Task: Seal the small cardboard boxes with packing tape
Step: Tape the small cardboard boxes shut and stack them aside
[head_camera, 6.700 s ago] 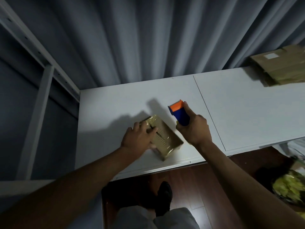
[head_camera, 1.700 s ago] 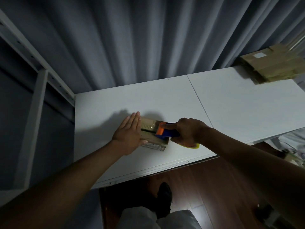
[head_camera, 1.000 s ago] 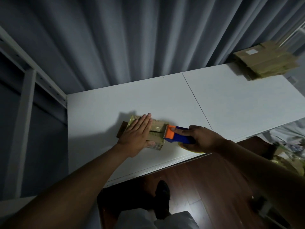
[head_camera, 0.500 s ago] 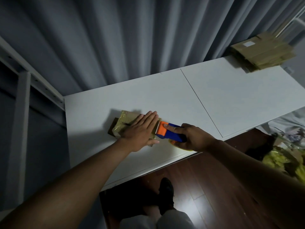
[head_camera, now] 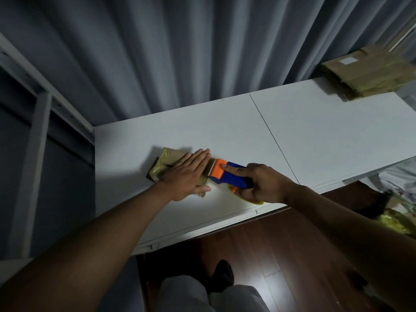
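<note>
a small cardboard box (head_camera: 167, 164), glossy with tape, lies left of centre in the frame on the white worktop (head_camera: 315, 136). the left hand (head_camera: 186, 174) lies flat on it, fingers straight and together, pressing it down. just right of those fingertips, the right hand (head_camera: 262, 184) grips a blue and orange tape dispenser (head_camera: 227, 174), index finger stretched along its top, its toothed orange end touching the box's right edge. a stack of flattened cardboard (head_camera: 369, 72) sits at the upper right, well apart, before grey curtains (head_camera: 180, 46).
</note>
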